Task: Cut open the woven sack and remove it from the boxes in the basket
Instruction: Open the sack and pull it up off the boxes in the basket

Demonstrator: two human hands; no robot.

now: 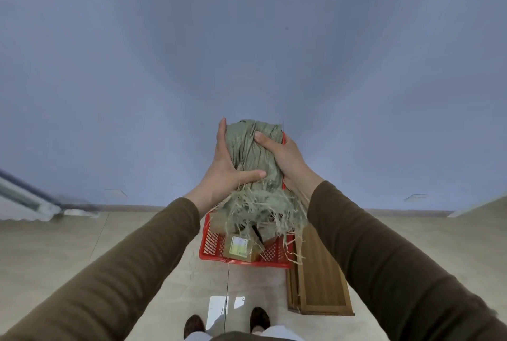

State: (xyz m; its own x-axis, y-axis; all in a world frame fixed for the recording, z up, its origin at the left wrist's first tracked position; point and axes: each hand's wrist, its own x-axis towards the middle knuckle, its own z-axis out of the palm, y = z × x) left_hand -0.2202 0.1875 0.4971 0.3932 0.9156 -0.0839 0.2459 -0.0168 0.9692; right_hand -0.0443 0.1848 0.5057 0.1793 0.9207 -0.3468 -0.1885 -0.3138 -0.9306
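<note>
Two bare hands hold a bunched green woven sack up at chest height, seen from above by the person wearing the camera. The left hand wraps the sack's left side, fingers reaching up along it and thumb pressed across the front. The right hand clasps the right side, thumb on top and fingers curled behind. Both arms wear dark olive sleeves.

The sack is gathered into a tight bundle, and its lower edge hangs in frayed, shredded strands, so the cutting appears finished. The bundle looks lifted clear of the boxes, though the loose strands dangle low over them and may still brush them; contact cannot be confirmed. What seems left is carrying the sack away and putting it down.

Directly beneath sits a red plastic basket on a pale tiled floor. Inside it are brown cardboard boxes and a yellowish box with a white label. A dark, slim item lies among them, too unclear to name. A wooden panel lies flat just right of the basket, near the person's feet. A plain blue-grey wall fills the upper view
</note>
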